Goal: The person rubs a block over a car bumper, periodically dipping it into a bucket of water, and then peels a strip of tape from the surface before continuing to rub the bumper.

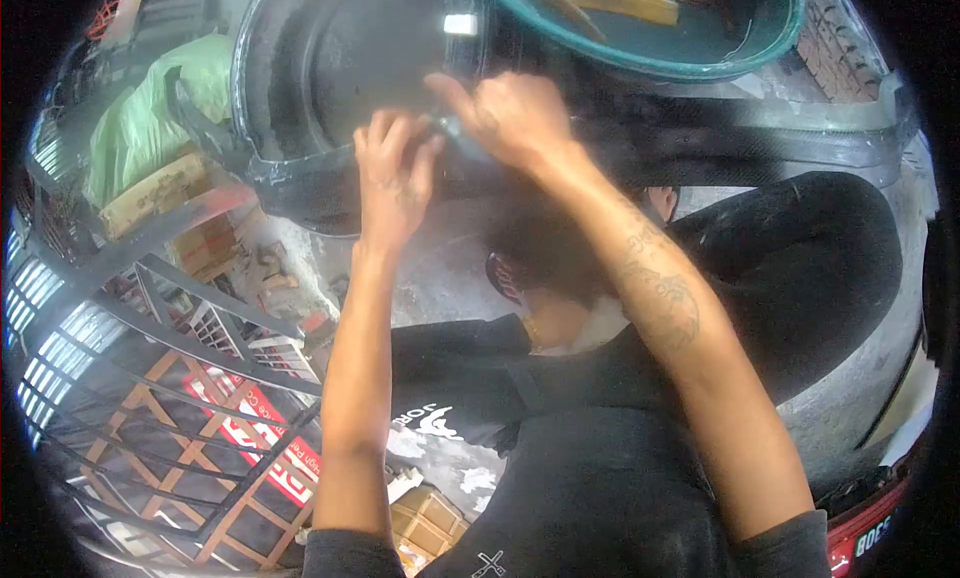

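Note:
My left hand (395,168) is over a large black moulded panel (690,143), its fingers bent and its thumb near the index finger. Right beside it, my right hand (520,118) is curled into a fist with the thumb pointing out to the left. A small, pale, shiny thing (447,128) shows blurred between the two hands; its kind cannot be made out. Whatever the curled fingers of either hand hold is hidden. Behind the hands, the panel has a round recess (375,63) with a raised rim.
A teal basin (640,63) with pieces inside stands at the back right, near a tyre (840,53). At left are a green plastic bag (165,108), cardboard (155,193) and a metal grille (150,448). My bent leg (800,268) lies close to the panel.

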Tool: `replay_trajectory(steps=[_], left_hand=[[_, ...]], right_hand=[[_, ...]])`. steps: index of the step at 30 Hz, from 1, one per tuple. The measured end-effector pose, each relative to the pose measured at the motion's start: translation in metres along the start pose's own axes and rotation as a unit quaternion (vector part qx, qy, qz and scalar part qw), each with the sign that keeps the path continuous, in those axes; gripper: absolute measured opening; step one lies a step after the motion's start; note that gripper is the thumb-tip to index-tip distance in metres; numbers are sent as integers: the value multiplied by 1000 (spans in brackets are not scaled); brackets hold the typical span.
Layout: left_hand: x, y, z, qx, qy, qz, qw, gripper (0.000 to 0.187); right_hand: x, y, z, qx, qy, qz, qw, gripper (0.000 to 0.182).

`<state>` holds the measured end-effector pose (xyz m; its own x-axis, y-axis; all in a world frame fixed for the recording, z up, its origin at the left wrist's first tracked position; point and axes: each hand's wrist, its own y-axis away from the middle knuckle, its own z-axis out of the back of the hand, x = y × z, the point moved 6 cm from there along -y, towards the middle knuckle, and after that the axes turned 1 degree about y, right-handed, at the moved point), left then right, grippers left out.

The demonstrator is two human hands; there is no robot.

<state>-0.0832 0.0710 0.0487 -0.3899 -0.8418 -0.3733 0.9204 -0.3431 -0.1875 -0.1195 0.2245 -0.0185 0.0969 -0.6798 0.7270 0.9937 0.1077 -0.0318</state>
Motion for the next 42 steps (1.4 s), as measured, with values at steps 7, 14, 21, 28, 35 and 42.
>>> replay_trajectory(steps=[7,14,21,28,35,42], left_hand=[[2,3,0,-13,-29,9,999,20],[14,6,19,-153,-13,130,980,33],[66,12,19,-159,-150,120,968,22],[92,22,38,-93,-158,121,976,20],[19,13,-1,-115,-92,93,985,24],[176,27,59,-151,-268,142,941,20]], right_hand=[[-1,-2,-4,-4,0,14,1000,90],[1,-2,-3,-6,-12,8,1000,94],[1,-2,-6,3,-6,13,1000,95],[3,1,-5,36,-19,10,999,96],[4,-1,-6,37,-16,-12,999,97],[3,-3,-7,36,3,-9,999,97]])
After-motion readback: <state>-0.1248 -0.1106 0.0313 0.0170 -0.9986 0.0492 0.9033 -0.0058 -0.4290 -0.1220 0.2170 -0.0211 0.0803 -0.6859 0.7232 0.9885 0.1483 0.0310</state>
